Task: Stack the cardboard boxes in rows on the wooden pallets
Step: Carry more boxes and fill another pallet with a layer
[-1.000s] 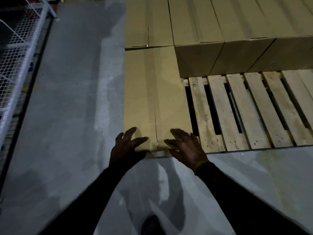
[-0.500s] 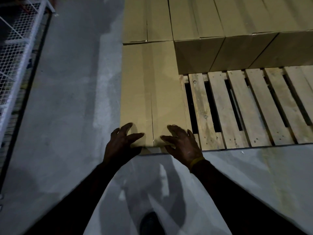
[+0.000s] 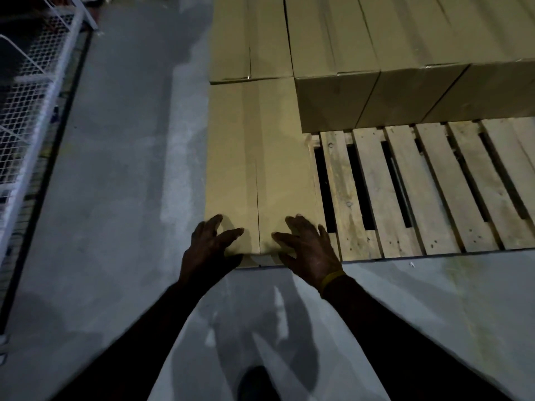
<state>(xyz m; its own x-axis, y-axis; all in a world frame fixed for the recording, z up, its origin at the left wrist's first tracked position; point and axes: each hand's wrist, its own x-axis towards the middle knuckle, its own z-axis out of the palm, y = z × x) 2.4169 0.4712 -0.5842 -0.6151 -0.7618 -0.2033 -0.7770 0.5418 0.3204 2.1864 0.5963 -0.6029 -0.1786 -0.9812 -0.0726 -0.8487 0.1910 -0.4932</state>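
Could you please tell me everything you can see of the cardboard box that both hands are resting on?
The cardboard box is long, plain tan and closed, with a seam running lengthwise down its top. It lies flat at the left end of the wooden pallet, its far end against another box and its right side beside the taller row of boxes. The left hand and right hand rest spread on its near edge.

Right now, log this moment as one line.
stage: seating box | left hand: open on box near edge | right hand: open on box | pallet: slats bare to right
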